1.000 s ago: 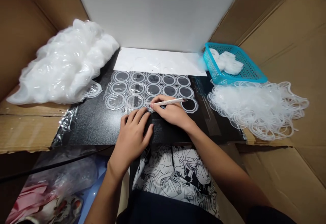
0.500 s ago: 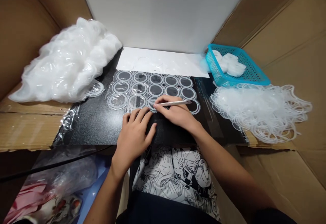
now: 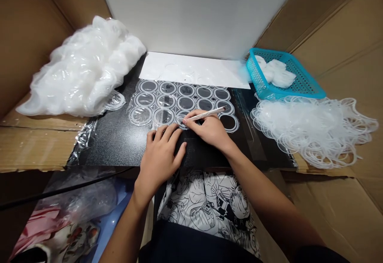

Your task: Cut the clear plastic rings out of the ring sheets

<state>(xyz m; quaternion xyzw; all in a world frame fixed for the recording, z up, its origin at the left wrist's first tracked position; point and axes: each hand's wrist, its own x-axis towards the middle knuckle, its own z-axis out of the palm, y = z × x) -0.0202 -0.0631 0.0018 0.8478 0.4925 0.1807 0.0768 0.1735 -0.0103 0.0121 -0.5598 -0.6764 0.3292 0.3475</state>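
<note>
My right hand pinches a thin white pen-like stick, its dark end pointing up to the right. The lower tip meets a ring in the front row of a clear plastic sheet with rows of white-edged rings. Palm down, my left hand lies with fingers spread on the black work surface. Its fingertips touch the sheet's near edge beside that same ring. The right hand covers part of the front row.
At the left rises a large heap of translucent discs. A turquoise basket with white bundles stands back right, and a pile of thin clear ring offcuts lies before it. White paper lies behind the sheet. Cardboard walls flank the surface.
The stick has swung to a steeper angle, its dark end now higher, as my right hand turned slightly. My left hand stays in place. The whole view has shifted a little.
</note>
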